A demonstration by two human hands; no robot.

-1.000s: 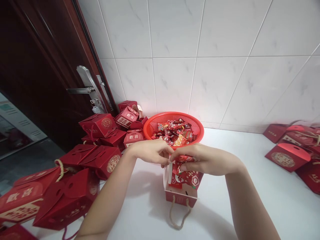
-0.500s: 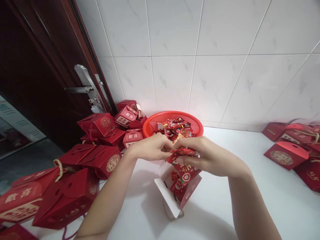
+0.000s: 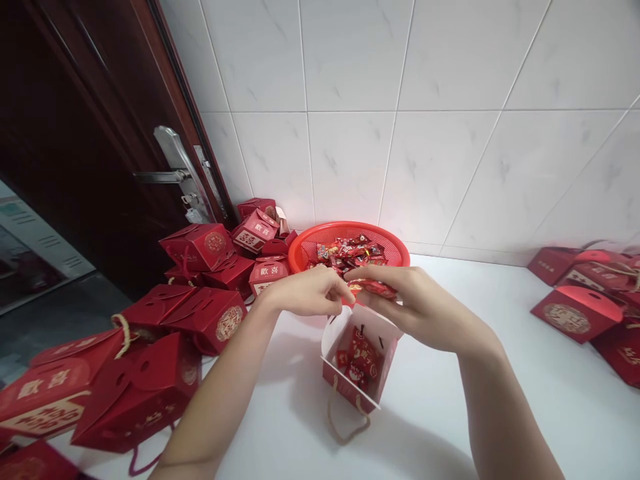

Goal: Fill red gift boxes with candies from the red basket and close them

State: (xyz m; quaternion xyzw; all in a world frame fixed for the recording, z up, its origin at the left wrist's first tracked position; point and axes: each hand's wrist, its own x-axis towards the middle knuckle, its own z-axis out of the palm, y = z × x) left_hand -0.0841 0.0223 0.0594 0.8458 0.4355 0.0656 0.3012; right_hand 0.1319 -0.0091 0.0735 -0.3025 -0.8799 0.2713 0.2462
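Note:
An open red paper gift box (image 3: 350, 390) with a white inside stands on the white table in front of me, its twisted rope handle hanging over the near side. Small red candy packets (image 3: 359, 360) lie inside it. My left hand (image 3: 317, 293) is closed, its fingertips pinched at the box's far rim. Above that rim, my right hand (image 3: 420, 307) grips a red-wrapped packet (image 3: 373, 288) between thumb and fingers. Directly behind both hands is a red plastic basket (image 3: 397, 250) with many wrapped candies (image 3: 353, 250), partly covered by my hands.
Closed red gift boxes (image 3: 210, 320) are piled along the left side, some with rope handles. More red boxes (image 3: 570, 310) stand at the far right. A white tiled wall (image 3: 440, 153) closes off the back, and a dark door with a metal handle (image 3: 175, 167) is at the left.
The right hand's packet has lifted away from the box opening and tipped flatter. The box has turned, so its opening and contents show more, and its rope handle now hangs in view.

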